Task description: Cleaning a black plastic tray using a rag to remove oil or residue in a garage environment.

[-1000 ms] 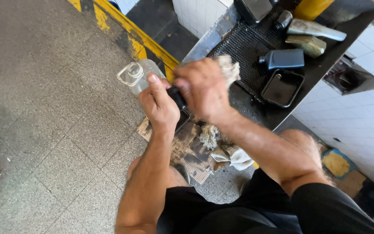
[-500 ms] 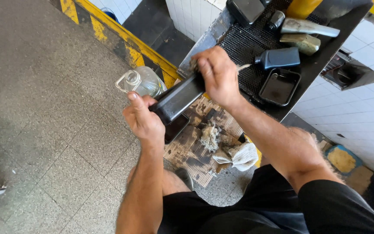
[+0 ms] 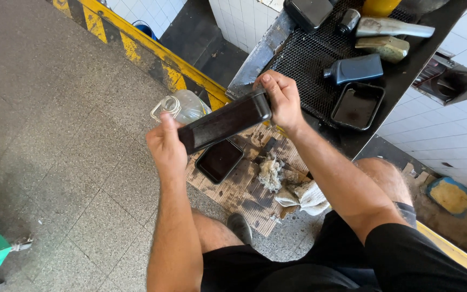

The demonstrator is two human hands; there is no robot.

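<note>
Between both hands, a long dark rectangular tray point(image 3: 225, 123) hangs tilted above the floor: the left hand point(image 3: 166, 147) grips its lower end, the right hand point(image 3: 280, 98) its upper end. Below lie a greasy cardboard sheet point(image 3: 244, 186), a clear plastic jug point(image 3: 182, 108) and crumpled rags point(image 3: 293, 189).

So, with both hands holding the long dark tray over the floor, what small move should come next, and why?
Probably tip the long dark tray a little further toward the clear plastic jug. The left hand holds its low end right beside the jug's open neck, and the right hand lifts the high end, so it already slopes that way.
</note>
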